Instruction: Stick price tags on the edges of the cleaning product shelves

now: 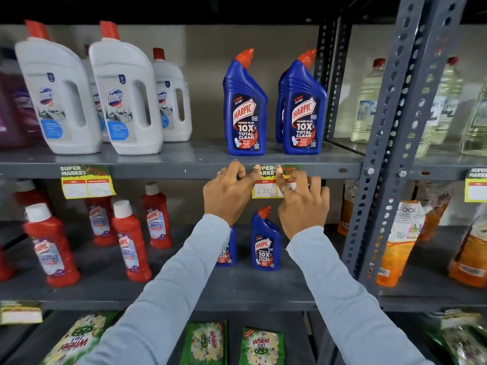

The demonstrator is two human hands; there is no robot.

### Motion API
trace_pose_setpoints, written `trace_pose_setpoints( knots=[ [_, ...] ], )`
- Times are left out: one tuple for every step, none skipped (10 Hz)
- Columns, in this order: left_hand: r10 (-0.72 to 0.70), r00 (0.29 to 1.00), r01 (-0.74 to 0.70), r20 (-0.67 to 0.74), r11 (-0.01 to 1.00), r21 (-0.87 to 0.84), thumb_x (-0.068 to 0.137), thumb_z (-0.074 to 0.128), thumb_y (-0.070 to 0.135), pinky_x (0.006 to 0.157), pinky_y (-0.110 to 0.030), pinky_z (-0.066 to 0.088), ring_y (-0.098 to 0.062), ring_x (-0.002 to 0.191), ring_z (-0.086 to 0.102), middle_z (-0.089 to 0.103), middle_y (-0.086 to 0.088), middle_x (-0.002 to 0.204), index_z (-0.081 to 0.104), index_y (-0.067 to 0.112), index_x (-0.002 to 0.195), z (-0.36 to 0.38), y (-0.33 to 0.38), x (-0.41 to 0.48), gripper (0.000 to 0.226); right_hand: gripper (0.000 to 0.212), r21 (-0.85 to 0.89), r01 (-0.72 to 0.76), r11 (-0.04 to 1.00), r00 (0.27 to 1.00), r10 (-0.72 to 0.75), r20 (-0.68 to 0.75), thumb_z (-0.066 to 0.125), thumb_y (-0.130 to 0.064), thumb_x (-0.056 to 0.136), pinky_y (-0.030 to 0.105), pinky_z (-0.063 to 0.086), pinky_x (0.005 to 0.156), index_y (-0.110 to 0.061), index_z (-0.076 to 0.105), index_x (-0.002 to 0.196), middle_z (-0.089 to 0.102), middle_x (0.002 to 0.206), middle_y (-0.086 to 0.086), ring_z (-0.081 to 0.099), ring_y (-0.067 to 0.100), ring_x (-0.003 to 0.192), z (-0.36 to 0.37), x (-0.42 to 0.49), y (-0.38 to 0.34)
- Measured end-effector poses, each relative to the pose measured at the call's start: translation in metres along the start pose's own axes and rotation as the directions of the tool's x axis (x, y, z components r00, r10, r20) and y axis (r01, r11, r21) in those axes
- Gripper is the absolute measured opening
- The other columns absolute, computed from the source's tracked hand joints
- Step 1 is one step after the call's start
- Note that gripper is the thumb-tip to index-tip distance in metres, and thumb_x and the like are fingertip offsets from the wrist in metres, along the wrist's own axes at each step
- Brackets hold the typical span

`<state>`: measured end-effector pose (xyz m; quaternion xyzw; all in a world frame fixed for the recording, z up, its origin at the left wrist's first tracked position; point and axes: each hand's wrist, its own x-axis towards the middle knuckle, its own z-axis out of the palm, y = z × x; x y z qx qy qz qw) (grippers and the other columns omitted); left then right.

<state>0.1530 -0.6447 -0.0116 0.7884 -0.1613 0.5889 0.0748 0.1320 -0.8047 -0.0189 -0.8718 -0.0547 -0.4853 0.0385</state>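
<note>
From the head camera, two hands reach up to the front edge of the top shelf [184, 170]. The left hand [228, 192] and the right hand [303, 201] both press a price tag [264, 189] against that edge, fingers bent, fingertips on the tag's green top strip. The tag reads "SUPER MARKET" and "120" in a white box. It sits right under two blue Harpic bottles [246, 106] at the shelf's front edge; a third blue one hides behind the right one. Their labels say "10X TOTAL CLEAN".

Three white Domex bottles [126, 96] with red caps stand toward the left end of the same shelf. A second tag [88, 181] is stuck on the edge under them. There is open room on the shelf between the white and blue bottles.

On the shelf below stand four red Harpic bathroom cleaner bottles [51, 246] and two small blue Harpic bottles [264, 241], with bare shelf in front. At the bottom lie green Wheel packets [262, 346]. A grey metal post [395, 154] with holes stands at the right end.
</note>
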Motion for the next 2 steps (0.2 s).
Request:
trace_pose_setpoints(
  knots=[
    [0.077,0.996,-0.077,0.038,0.997,0.016,0.087,0.068,0.028,0.045,-0.032,0.051,-0.024,0.064,0.057,0.061,-0.008,0.083,0.071,0.017,0.104,-0.016,0.0,0.003,0.021,0.057,0.031,0.007,0.999,0.996,-0.01,0.091,0.077,-0.016,0.066,0.044,0.048,0.074,-0.014,0.061,0.121,0.058,0.118,0.016,0.056,0.037,0.091,-0.018,-0.004,-0.007],
    [0.182,0.982,-0.188,0.055,0.968,0.164,0.094,0.053,0.037,0.066,-0.039,0.052,-0.029,0.086,0.062,0.068,-0.008,0.103,0.067,0.014,0.116,-0.033,-0.007,0.011,0.034,0.069,0.024,0.03,0.999,0.998,-0.031,0.062,0.074,-0.011,0.068,0.044,0.048,0.074,-0.014,0.049,0.133,0.052,0.131,0.017,0.055,0.037,0.09,-0.035,-0.013,-0.013]
  ],
)
